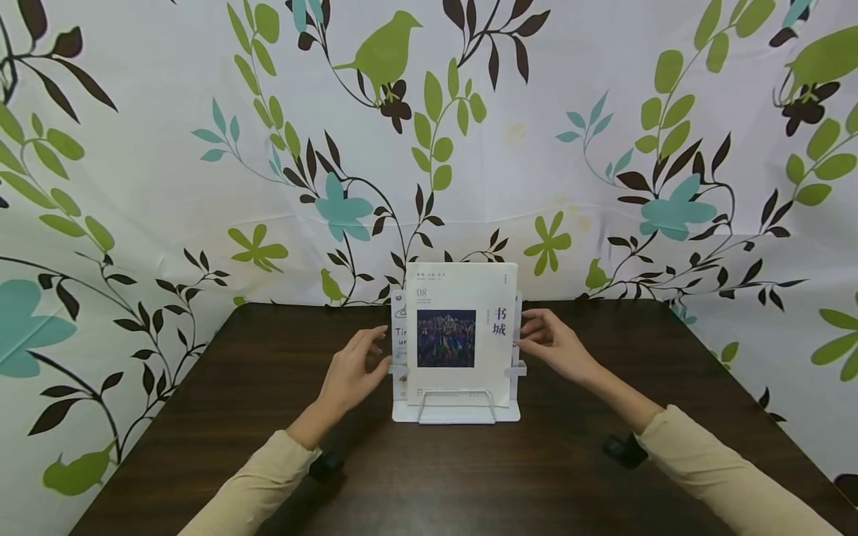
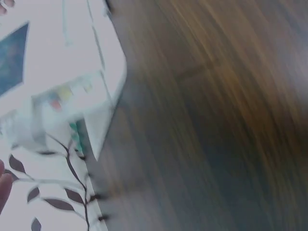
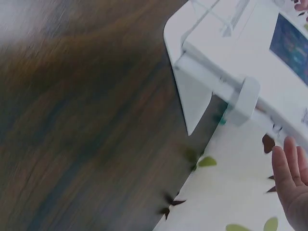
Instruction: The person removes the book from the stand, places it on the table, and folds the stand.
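Note:
A white book with a dark square picture and Chinese lettering on its cover stands upright on a white book stand in the head view. Behind it, another printed cover shows at its left side. My left hand is beside the stand's left edge with fingers loosely bent and nothing in them. On the opposite side, my right hand has its fingertips right at the book's right edge. The right wrist view shows that hand's fingers fairly straight alongside the stand. Only bits of fingers appear in the blurred left wrist view.
Under the stand lies a dark wooden table. A white cloth with printed birds, leaves and flowers hangs behind it and along both sides. Clear wire-like prongs stand at the front of the stand. Dark wrist devices sit under both sleeves.

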Tool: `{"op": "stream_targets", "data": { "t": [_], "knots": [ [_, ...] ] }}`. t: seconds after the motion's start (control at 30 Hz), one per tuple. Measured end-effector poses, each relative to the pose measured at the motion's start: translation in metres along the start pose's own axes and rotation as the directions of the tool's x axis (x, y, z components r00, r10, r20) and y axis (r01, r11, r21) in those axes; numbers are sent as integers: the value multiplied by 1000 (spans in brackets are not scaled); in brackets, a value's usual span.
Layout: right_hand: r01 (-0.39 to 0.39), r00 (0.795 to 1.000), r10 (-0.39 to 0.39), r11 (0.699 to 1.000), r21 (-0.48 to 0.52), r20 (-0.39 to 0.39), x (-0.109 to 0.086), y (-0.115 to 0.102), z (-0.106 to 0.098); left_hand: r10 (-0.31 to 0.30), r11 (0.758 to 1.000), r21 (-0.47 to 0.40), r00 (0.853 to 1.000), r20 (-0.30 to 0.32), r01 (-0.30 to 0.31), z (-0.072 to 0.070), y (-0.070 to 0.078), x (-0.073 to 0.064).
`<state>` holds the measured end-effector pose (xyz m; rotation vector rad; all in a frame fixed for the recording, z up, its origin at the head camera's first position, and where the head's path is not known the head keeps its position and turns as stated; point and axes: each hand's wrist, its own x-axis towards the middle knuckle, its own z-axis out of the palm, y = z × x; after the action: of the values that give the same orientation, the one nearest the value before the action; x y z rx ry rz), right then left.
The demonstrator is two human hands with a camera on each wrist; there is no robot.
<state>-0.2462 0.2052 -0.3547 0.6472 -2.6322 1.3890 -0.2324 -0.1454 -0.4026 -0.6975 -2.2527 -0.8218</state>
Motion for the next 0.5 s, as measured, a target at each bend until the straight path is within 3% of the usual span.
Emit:
{"op": "stream_targets", "data": {
  "t": [0.17,0.5],
  "knots": [
    [6,1000,-6,1000,13,-21,1,-7,11,-112,983,-149,994,-21,107,6,16,4],
    [-4,999,6,999,34,-44,-1,-15,25,-201,956,-229,978,-46,186,17,25,7]
  ]
}}
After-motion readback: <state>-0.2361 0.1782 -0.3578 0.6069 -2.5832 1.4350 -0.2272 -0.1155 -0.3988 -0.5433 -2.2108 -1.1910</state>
